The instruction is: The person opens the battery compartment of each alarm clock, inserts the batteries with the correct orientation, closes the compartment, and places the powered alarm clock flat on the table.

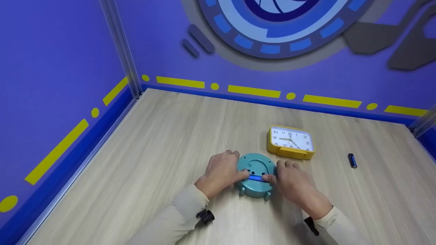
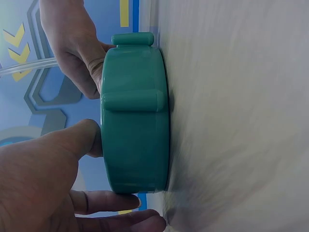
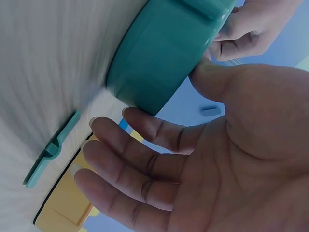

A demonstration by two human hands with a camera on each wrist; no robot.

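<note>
Both L hand (image 1: 223, 170) & R hand (image 1: 295, 178) grip teal clock (image 1: 260, 166), thumbs (image 1: 243, 174) on batt. (image 1: 255, 178)

Fairly bright, even light fills the head view, with soft shadows at lower centre on the surface (image 1: 187, 136). Both wrist views are dimmer and cooler. In the right one, pale highlights edge the teal casing (image 3: 154, 58), and the surface looks blurred and streaky at left.

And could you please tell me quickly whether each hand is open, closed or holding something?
Left hand: holding the round clock by its side, thumb at the blue battery.
Right hand: holding its other side, thumb at the battery.
</note>
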